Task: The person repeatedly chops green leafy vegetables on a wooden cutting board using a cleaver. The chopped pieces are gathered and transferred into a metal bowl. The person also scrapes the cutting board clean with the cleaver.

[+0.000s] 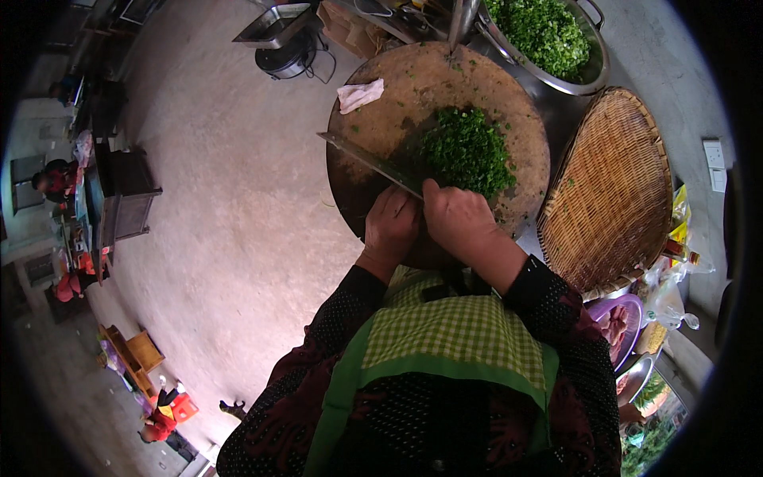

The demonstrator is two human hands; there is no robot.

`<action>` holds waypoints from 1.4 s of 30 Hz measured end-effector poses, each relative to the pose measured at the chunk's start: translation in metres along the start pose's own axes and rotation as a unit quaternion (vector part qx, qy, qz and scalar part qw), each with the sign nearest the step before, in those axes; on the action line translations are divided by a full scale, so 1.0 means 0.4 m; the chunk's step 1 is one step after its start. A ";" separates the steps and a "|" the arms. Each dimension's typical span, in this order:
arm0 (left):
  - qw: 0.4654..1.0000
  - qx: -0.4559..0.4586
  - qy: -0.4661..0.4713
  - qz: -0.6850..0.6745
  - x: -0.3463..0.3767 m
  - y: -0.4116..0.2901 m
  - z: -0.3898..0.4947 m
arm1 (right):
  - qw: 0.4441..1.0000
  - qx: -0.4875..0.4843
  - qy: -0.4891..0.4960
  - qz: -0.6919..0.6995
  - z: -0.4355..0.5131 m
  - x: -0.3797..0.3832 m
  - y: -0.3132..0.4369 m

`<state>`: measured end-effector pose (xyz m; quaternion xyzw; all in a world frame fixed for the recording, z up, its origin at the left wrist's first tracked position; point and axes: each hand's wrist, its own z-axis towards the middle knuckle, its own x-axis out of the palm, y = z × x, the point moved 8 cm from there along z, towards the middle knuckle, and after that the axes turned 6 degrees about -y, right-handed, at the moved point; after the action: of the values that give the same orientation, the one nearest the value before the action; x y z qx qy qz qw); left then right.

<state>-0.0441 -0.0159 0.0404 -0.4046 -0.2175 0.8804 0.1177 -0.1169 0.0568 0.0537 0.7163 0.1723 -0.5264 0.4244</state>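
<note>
My right hand (458, 216) grips the handle of a kitchen knife, its fingers wrapped around and hiding it. The knife's blade (372, 160) points to the far left, seen nearly edge-on, its tip reaching the rim of a round wooden chopping block (411, 77). Close against the blade near the handle is my left hand (391, 222), fingers bent together; whether they pinch anything is hidden. A heap of finely chopped green herbs (470, 152) lies on the block beyond my right hand. Near the block's left rim sits a pale folded cloth or paper (360, 95).
At the back right stands a metal basin (587, 86) of chopped greens. A woven bamboo tray (614, 197) leans right of the block. A purple-rimmed bowl (635, 307) of meat is by my right arm. A metal pan (280, 27) sits back left; people are far left.
</note>
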 end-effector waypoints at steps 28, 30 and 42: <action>1.000 0.014 -0.006 -0.006 -0.013 -0.002 -0.005 | 0.996 0.044 -0.058 0.057 0.025 -0.030 -0.058; 1.000 0.024 -0.014 0.008 -0.021 -0.008 -0.005 | 0.995 0.058 -0.071 0.037 0.013 -0.055 -0.076; 1.000 -0.016 -0.006 -0.014 -0.017 0.000 -0.007 | 0.992 -0.087 0.050 -0.080 -0.062 -0.082 -0.039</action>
<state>-0.0375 -0.0177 0.0433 -0.3984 -0.2378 0.8773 0.1226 -0.1252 0.0922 0.0788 0.6860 0.2952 -0.5056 0.4321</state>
